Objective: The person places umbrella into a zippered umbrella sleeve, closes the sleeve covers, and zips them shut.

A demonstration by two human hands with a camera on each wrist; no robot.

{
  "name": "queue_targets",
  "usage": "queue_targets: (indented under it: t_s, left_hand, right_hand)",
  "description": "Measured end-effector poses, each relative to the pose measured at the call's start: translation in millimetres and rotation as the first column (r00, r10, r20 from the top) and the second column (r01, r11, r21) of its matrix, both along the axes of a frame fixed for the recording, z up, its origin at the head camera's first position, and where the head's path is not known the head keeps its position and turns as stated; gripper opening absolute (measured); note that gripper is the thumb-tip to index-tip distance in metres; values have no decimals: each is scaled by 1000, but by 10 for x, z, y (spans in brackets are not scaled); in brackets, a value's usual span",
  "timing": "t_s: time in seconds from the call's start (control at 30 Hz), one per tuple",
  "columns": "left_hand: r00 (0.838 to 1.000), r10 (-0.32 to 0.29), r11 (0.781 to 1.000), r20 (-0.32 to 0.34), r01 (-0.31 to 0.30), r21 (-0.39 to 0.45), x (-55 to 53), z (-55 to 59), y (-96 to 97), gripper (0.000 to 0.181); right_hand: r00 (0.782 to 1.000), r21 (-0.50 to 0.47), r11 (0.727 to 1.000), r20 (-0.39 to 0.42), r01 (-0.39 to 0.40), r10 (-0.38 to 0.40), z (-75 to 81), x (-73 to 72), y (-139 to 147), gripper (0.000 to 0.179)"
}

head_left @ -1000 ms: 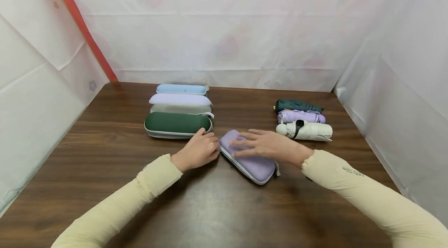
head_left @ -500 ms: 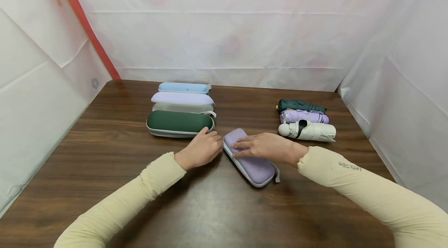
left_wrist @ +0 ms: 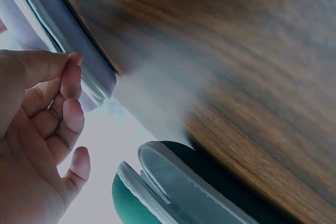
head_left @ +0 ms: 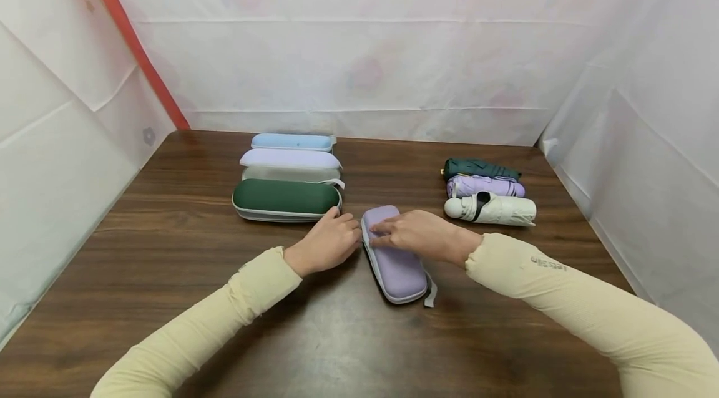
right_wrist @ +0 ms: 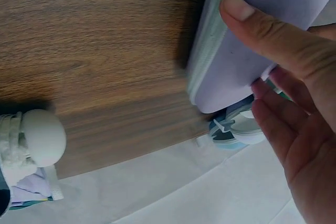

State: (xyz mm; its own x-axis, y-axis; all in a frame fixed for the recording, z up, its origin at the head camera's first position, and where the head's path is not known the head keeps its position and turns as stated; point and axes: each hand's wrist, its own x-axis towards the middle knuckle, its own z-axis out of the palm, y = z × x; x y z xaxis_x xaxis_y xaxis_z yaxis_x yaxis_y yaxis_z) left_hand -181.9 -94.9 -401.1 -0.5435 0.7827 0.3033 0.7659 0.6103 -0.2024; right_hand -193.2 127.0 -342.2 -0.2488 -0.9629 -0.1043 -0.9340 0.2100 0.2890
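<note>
A purple zippered hard case (head_left: 399,270) lies at a slant on the table between the two hands, its grey strap (head_left: 431,292) at the near end. My right hand (head_left: 418,232) grips it from above; in the right wrist view its thumb (right_wrist: 239,9) presses the side by the zipper edge. At the case's far left edge, my left hand (head_left: 328,242) pinches thumb and forefinger together right at the zipper seam (left_wrist: 89,85). What sits between those fingertips is hidden. Just beyond the left hand lies a dark green case (head_left: 286,196), its zipper partly open in the left wrist view.
Behind the green case are a grey case (head_left: 289,173), a pale lavender case (head_left: 289,158) and a light blue case (head_left: 292,141). Three folded umbrellas lie at the right: white (head_left: 500,209), lavender (head_left: 485,186) and dark green (head_left: 480,168). White sheeting (head_left: 359,42) walls the table.
The purple case has turned, its near end swinging left. My right hand has settled onto it and moved slightly left; my left hand has shifted a little right with the case's edge.
</note>
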Motion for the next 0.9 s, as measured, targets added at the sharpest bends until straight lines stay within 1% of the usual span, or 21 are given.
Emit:
queue_targets:
  t_s: [0.1,0.2,0.3,0.4,0.47,0.63,0.73,0.9]
  left_hand:
    - [1000,-10,1000,1,10,11,11,-4,10,8]
    - [1000,-18,1000,0,18,19,26,-1,15,8]
    - [1000,-21,1000,-11,21,22,43,6,15,8]
    - [999,-24,1000,-26,24,17,59,10,12,9]
    - [999,-25,1000,-36,26,12,70,10,11,10]
    - [999,-20,1000,-39,21,5,101,17,-3,11]
    - [999,-19,1000,-44,19,-4,119,21,-20,11]
    - [999,-21,1000,-32,21,-15,138,12,-82,12]
  right_hand:
    - [999,3,1000,-33,9,-9,7,12,-28,73]
    - [998,16,999,-64,27,-26,19,25,-61,72]
    - [997,32,998,-60,51,-49,31,22,-97,67]
    - [996,58,995,-27,87,-86,49,13,-132,65]
    - [994,73,991,-4,110,-110,62,5,-153,67]
    - [982,103,979,55,174,-180,93,-16,-177,69]
    - [967,98,970,105,223,-233,98,-44,-164,70]
    - [932,59,954,201,294,-300,71,-116,-84,71]
